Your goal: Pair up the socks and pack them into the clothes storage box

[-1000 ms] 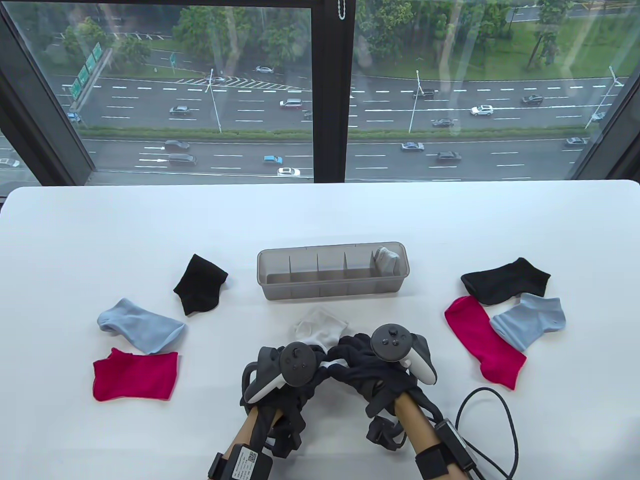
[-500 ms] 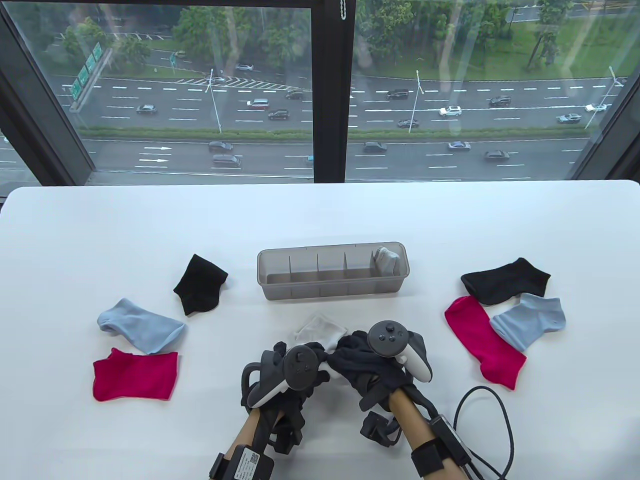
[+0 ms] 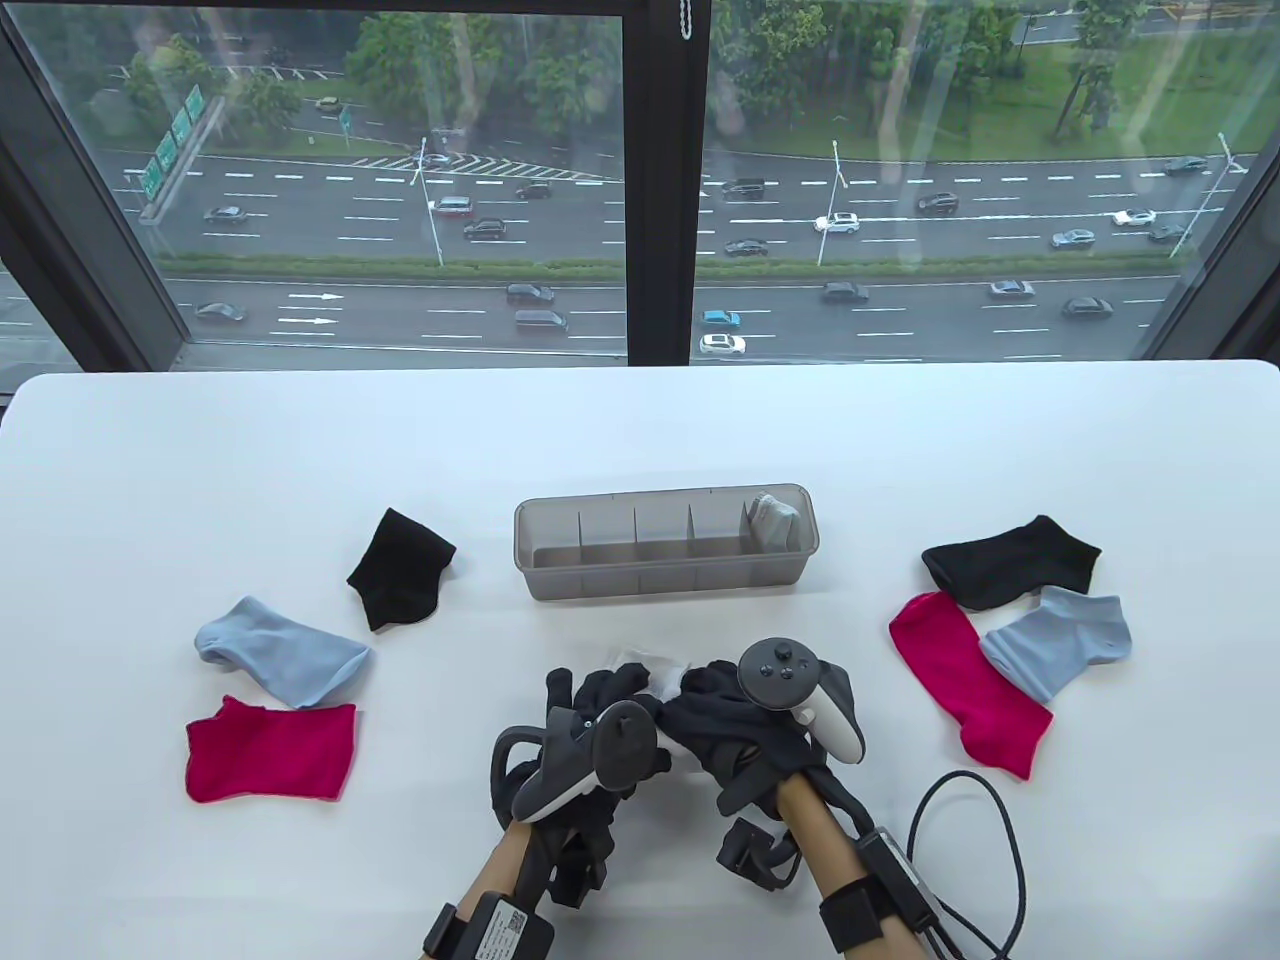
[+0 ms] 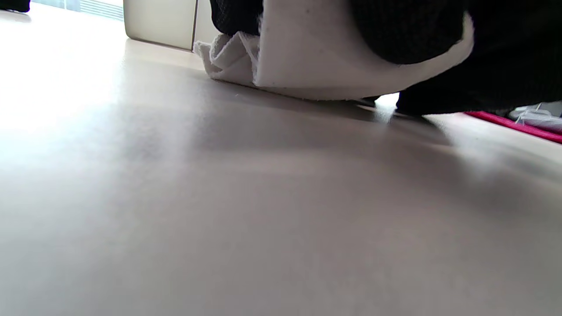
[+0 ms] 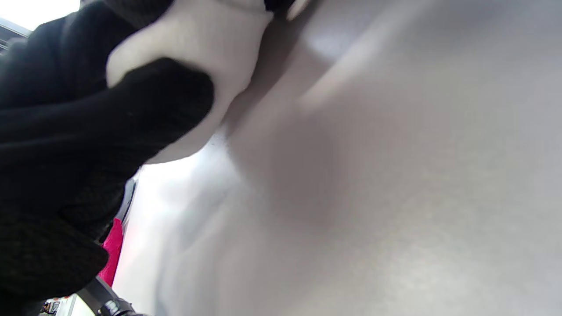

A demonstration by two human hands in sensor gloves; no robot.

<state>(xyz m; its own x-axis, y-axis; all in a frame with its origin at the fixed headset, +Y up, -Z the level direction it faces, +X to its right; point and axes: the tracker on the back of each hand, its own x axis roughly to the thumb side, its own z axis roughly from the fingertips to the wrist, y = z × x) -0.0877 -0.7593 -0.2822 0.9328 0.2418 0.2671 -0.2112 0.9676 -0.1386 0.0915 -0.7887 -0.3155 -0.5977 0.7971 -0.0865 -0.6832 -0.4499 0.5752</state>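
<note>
The white socks [image 3: 655, 678] are bunched between the left hand [image 3: 600, 715] and right hand [image 3: 730, 725] — both clamped on them, just short of the storage box [image 3: 665, 548]. If grip's eased, the roll could get undone.

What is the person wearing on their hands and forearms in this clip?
Both the left hand and the right hand wear black knit sensor gloves. A dark grey and white tracker is strapped to the back of each. Black straps circle both wrists, the left one carrying a white label with a printed code. A black cable loops from the right wrist.
</note>
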